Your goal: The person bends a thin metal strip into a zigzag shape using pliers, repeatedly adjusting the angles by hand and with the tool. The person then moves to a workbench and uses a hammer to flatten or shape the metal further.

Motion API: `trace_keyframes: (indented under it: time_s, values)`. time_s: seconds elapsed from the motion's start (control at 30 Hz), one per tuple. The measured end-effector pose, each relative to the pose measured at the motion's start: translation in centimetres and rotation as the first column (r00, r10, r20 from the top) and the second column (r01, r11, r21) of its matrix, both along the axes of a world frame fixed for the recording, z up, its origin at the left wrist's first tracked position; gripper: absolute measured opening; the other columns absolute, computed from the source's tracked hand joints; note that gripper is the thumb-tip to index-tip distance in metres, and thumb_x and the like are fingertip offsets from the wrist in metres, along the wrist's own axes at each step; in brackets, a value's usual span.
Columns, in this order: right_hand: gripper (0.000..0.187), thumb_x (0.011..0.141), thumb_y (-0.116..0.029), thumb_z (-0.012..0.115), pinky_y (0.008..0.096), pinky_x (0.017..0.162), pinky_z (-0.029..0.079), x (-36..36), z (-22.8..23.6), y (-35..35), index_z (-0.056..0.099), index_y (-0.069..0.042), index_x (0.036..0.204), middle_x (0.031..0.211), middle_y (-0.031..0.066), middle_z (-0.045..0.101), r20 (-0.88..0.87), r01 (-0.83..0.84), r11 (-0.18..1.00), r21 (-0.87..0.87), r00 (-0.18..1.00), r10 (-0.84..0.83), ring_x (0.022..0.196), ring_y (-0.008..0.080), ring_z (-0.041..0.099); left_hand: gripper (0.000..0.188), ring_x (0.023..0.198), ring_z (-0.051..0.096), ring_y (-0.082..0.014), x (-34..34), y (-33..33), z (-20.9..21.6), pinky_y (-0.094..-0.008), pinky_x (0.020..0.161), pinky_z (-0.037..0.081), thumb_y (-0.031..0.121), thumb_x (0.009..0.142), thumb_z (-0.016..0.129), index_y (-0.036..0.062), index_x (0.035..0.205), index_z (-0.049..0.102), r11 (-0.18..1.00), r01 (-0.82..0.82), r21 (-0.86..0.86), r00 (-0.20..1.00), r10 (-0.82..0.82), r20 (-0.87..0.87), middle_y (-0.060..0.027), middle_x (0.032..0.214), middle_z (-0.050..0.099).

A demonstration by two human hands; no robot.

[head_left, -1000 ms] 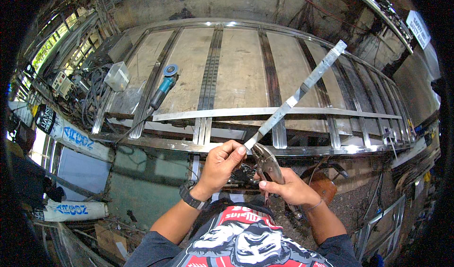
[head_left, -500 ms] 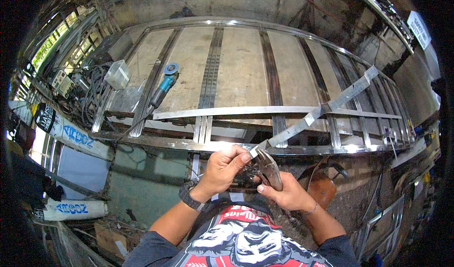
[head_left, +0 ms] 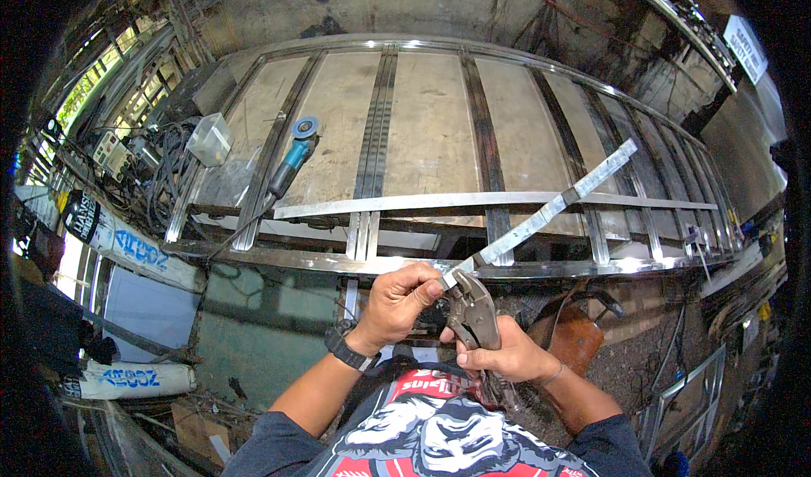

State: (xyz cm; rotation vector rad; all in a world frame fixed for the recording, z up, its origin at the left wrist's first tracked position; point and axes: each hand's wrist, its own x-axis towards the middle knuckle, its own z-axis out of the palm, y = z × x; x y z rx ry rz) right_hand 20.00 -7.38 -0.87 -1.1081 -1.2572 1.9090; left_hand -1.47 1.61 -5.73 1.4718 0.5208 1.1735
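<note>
My left hand point(head_left: 399, 301) is closed, thumb and fingers pinching the near end of a flat metal strip point(head_left: 528, 226). The strip slants up to the right over a metal frame point(head_left: 494, 152), with dark bands along it. In my right hand point(head_left: 507, 354) is a pair of locking pliers point(head_left: 475, 312), the fingers wrapped round its handles. Its jaws meet the strip just beside my left fingertips; whether they are clamped tight I cannot make out. Under the strip, a long flat bar point(head_left: 380, 204) lies across the frame.
An angle grinder point(head_left: 293, 158) rests on the frame at left, its cord trailing down. Next to it stand a clear plastic box point(head_left: 209, 139) and a tangle of cables point(head_left: 173, 173). White cylinders point(head_left: 127, 245) lie at far left. An orange-brown object point(head_left: 577, 342) is beyond my right hand.
The strip's far end has swung down and to the left. The pliers have turned in my right hand, so their broad side shows more. My left hand has stayed nearly in place.
</note>
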Motion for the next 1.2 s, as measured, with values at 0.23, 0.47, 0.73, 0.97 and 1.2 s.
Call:
trace_keyframes:
  time_s: [0.23, 0.47, 0.73, 0.97, 1.2]
  values:
    - [0.036, 0.097, -0.01, 0.069, 0.0304, 0.065, 0.057, -0.1, -0.7, 0.1, 0.062, 0.008, 0.127, 0.088, 0.0046, 0.066, 0.016, -0.018, 0.998, 0.052, 1.0, 0.017, 0.07, 0.0132, 0.066, 0.035, 0.075, 0.053, -0.01, 0.1, 0.2, -0.3, -0.0281, 0.069, 0.043, 0.033, 0.107, 0.069, 0.004, 0.087, 0.067, 0.997, 0.018, -0.07, 1.0, -0.017, 0.02, 0.0003, 0.081, 0.06]
    - [0.036, 0.09, -0.009, 0.074, 0.0316, 0.052, 0.053, -0.9, 1.1, 2.0, 0.064, 0.005, 0.121, 0.075, 0.0054, 0.061, -0.026, 0.201, 0.945, -0.256, 0.976, -0.215, 0.058, 0.0159, 0.061, 0.041, 0.088, 0.057, -0.0102, 0.2, 3.7, -1.6, -0.0283, 0.081, 0.046, 0.045, 0.112, 0.059, 0.0067, 0.106, 0.072, 0.967, 0.051, -0.249, 0.988, -0.085, -0.129, 0.0004, 0.095, 0.066]
    - [0.007, 0.098, -0.012, 0.064, 0.0362, 0.054, 0.055, 0.1, 1.9, 5.4, 0.061, -0.006, 0.095, 0.07, 0.0024, 0.059, -0.273, 0.174, 0.769, -0.615, 0.868, -0.414, 0.057, 0.0172, 0.06, 0.076, 0.094, 0.074, -0.0184, -4.0, 6.7, 0.3, -0.0338, 0.076, 0.06, 0.066, 0.11, 0.043, -0.0016, 0.137, 0.064, 0.734, 0.286, -0.616, 0.918, -0.394, -0.044, -0.0115, 0.118, 0.074]
    - [0.033, 0.102, -0.014, 0.061, 0.041, 0.071, 0.063, 0.7, -0.8, 5.7, 0.062, 0.003, 0.131, 0.091, 0.0109, 0.072, -0.284, 0.134, 0.83, -0.542, 0.9, -0.33, 0.077, 0.0228, 0.071, 0.036, 0.061, 0.054, -0.0029, -3.6, 6.5, -0.9, -0.0199, 0.049, 0.039, 0.038, 0.109, 0.065, 0.0056, 0.121, 0.073, 0.819, 0.192, -0.541, 0.902, -0.364, -0.231, 0.0006, 0.093, 0.072]
    - [0.043, 0.106, -0.032, 0.068, 0.0402, 0.08, 0.066, 1.3, -1.5, 5.7, 0.069, 0.001, 0.133, 0.103, 0.0104, 0.073, -0.062, 0.111, 0.907, -0.406, 0.987, -0.148, 0.089, 0.017, 0.072, 0.036, 0.048, 0.041, -0.0016, -5.6, 7.3, -0.8, -0.0203, 0.042, 0.026, 0.033, 0.11, 0.062, 0.0023, 0.122, 0.074, 0.628, 0.281, -0.726, 0.899, -0.437, -0.031, -0.0007, 0.084, 0.07]
